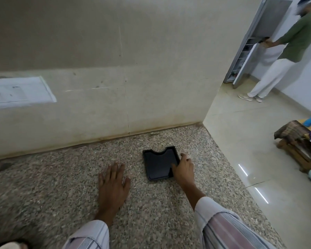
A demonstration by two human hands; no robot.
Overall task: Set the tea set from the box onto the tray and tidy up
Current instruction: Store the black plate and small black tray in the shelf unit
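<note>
My right hand (184,169) pinches the tray (159,163) by its right rim, thumb on the inside and fingers (184,156) curled over the outer edge, so if I lift or drag it from this one side it may tip, or slide toward the counter (61,186) edge just to the tray's right. My left hand (113,184) lies flat and spread, holding nothing, near the tray's left side; the tray sits empty, and no box or tea set is in view
</note>
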